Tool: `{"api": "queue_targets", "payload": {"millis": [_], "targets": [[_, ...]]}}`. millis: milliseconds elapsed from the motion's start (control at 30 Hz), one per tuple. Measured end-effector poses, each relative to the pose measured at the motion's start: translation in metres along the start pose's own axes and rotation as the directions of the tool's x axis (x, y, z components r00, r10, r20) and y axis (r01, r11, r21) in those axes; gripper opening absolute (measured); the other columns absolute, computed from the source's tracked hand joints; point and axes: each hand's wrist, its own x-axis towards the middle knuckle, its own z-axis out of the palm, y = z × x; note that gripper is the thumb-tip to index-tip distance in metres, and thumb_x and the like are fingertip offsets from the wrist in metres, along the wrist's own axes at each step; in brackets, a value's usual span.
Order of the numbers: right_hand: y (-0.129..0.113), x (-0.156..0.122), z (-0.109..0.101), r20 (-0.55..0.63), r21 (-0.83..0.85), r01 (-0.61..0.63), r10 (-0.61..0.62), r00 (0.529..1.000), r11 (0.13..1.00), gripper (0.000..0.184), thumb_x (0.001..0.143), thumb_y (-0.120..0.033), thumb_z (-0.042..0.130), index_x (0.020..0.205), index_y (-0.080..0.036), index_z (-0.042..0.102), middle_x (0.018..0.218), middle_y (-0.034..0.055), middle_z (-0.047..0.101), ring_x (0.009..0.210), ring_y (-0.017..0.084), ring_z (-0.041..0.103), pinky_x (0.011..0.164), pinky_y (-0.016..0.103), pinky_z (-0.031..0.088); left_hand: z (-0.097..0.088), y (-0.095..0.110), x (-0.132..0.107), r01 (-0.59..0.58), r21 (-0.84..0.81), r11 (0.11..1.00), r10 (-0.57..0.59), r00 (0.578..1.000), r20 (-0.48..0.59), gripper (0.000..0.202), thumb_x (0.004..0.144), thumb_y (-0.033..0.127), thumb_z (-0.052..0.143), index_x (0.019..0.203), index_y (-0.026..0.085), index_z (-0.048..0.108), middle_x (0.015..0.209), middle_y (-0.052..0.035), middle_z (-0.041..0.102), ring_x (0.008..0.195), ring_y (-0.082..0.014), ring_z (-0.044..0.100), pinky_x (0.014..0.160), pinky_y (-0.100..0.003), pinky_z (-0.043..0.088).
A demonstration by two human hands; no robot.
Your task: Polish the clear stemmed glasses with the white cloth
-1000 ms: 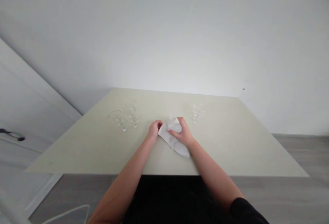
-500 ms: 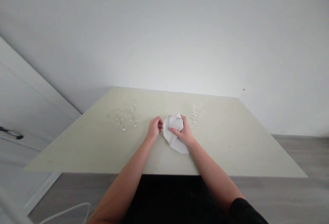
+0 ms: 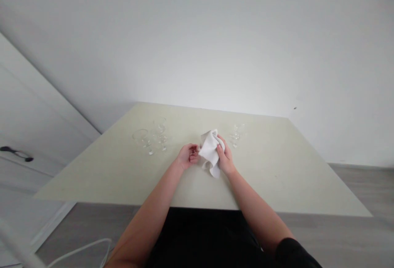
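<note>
left hand (image 3: pixel 187 156): rests low over the desk (image 3: pixel 277 177) just left of the white cloth (image 3: pixel 209 150), palm turned partly up. Its fingers (image 3: pixel 194 152) are curled inward beside the cloth's edge. Something small glints at the fingertips, but it is too blurred to tell what it is or whether it is gripped.
right hand (image 3: pixel 225 158): raised a little above the desk, just right of the left hand. Its fingers are closed on the white cloth, pinching it in a bunch.
white cloth: held up in the right hand at the middle of the desk, between the two hands. Its top is bunched above the knuckles and a loose corner hangs down toward the desk. The pictures do not show whether that corner touches the surface.
cluster of clear glasses (image 3: pixel 158 136): stands upright on the desk to the left of the left hand and farther back, apart from it.
single clear glass (image 3: pixel 236 134): stands upright on the desk just beyond and to the right of the right hand, not touching it.
desk: pale cream top, its far edge against a plain white wall (image 3: pixel 197 34).
cabinet (image 3: pixel 27 128): white, at the left, with a dark handle (image 3: pixel 17 154).
white cable (image 3: pixel 83 249): lies on the grey floor (image 3: pixel 353 235) at the lower left.
</note>
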Motion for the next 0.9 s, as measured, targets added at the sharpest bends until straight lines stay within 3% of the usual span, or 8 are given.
{"api": "queue_targets", "payload": {"millis": [67, 167, 300, 467, 600, 700, 800, 900], "targets": [[-0.001, 0.001, 0.001, -0.050, 0.067, -0.034, 0.037, 0.998, 0.997, 0.058, 0.094, -0.062, 0.051, 0.138, -0.024, 0.056, 0.138, 0.0091, 0.064, 0.126, 0.028, 0.059, 0.110, 0.042, 0.045, 0.001, 0.002, -0.001, 0.076, -0.028, 0.997, -0.075, 0.996, 0.037, 0.023, 0.077, 0.034, 0.057, 0.060, 0.018, 0.053, 0.048, 0.0030, 0.039, 0.034, -0.0071, 0.025, 0.034, -0.024, 0.022], [-0.004, 0.002, -0.002, -0.097, 0.108, -0.043, 0.053, 0.994, 0.993, 0.061, 0.089, -0.057, 0.063, 0.141, -0.027, 0.051, 0.133, 0.0071, 0.065, 0.114, 0.025, 0.063, 0.099, 0.037, 0.051, 0.000, 0.004, -0.001, 0.133, -0.080, 0.988, -0.132, 0.991, 0.016, 0.025, 0.076, 0.038, 0.054, 0.060, 0.020, 0.048, 0.051, 0.0030, 0.040, 0.036, -0.0064, 0.023, 0.036, -0.022, 0.019], [-0.007, 0.004, -0.008, 0.057, 0.179, -0.276, 0.270, 0.961, 0.944, 0.060, 0.074, -0.049, 0.079, 0.127, -0.029, 0.058, 0.101, 0.0008, 0.071, 0.082, 0.021, 0.066, 0.072, 0.030, 0.054, -0.009, 0.009, 0.001, 0.118, -0.108, 0.987, -0.126, 0.989, -0.078, 0.027, 0.074, 0.042, 0.054, 0.060, 0.021, 0.044, 0.048, 0.0049, 0.037, 0.035, -0.0065, 0.021, 0.038, -0.022, 0.015], [-0.007, 0.007, -0.004, 0.165, 0.290, -0.476, 0.447, 0.879, 0.830, 0.045, 0.072, -0.050, 0.076, 0.109, -0.026, 0.067, 0.093, 0.0013, 0.075, 0.079, 0.021, 0.069, 0.068, 0.029, 0.055, -0.017, 0.016, 0.001, 0.084, -0.093, 0.992, -0.096, 0.987, -0.132, 0.024, 0.071, 0.040, 0.054, 0.060, 0.021, 0.045, 0.048, 0.0053, 0.039, 0.035, -0.0056, 0.020, 0.039, -0.022, 0.015], [-0.003, 0.008, 0.000, 0.149, 0.263, -0.469, 0.445, 0.883, 0.843, 0.040, 0.079, -0.059, 0.065, 0.101, -0.025, 0.067, 0.090, 0.0021, 0.075, 0.079, 0.021, 0.068, 0.070, 0.031, 0.053, -0.014, 0.014, 0.000, 0.061, -0.023, 0.998, -0.063, 0.990, -0.124, 0.026, 0.071, 0.040, 0.054, 0.057, 0.021, 0.045, 0.045, 0.0056, 0.035, 0.036, -0.0061, 0.022, 0.039, -0.021, 0.013], [0.002, 0.010, -0.003, 0.202, 0.154, -0.413, 0.381, 0.902, 0.897, 0.040, 0.068, -0.050, 0.080, 0.095, -0.022, 0.068, 0.084, 0.0003, 0.072, 0.074, 0.017, 0.063, 0.068, 0.027, 0.049, -0.009, 0.011, -0.002, 0.034, 0.057, 0.998, -0.029, 0.995, -0.091, 0.028, 0.073, 0.040, 0.059, 0.057, 0.019, 0.051, 0.046, 0.0043, 0.040, 0.039, -0.0070, 0.029, 0.040, -0.020, 0.015], [0.009, 0.012, -0.007, 0.228, 0.044, -0.364, 0.346, 0.910, 0.930, 0.037, 0.056, -0.037, 0.088, 0.080, -0.018, 0.067, 0.071, -0.0014, 0.067, 0.066, 0.014, 0.055, 0.063, 0.025, 0.043, -0.006, 0.010, -0.006, -0.079, 0.154, 0.985, 0.083, 0.996, -0.020, 0.035, 0.079, 0.047, 0.059, 0.060, 0.018, 0.053, 0.049, 0.0042, 0.040, 0.044, -0.0082, 0.033, 0.042, -0.020, 0.021], [0.017, 0.014, -0.010, 0.210, -0.018, -0.310, 0.306, 0.928, 0.951, 0.028, 0.062, -0.036, 0.081, 0.065, -0.018, 0.060, 0.060, -0.0030, 0.058, 0.060, 0.012, 0.048, 0.058, 0.025, 0.036, -0.005, 0.009, -0.009, -0.227, 0.224, 0.948, 0.224, 0.974, 0.038, 0.040, 0.085, 0.052, 0.056, 0.062, 0.019, 0.051, 0.052, 0.0047, 0.037, 0.048, -0.0091, 0.034, 0.043, -0.021, 0.023]]}}
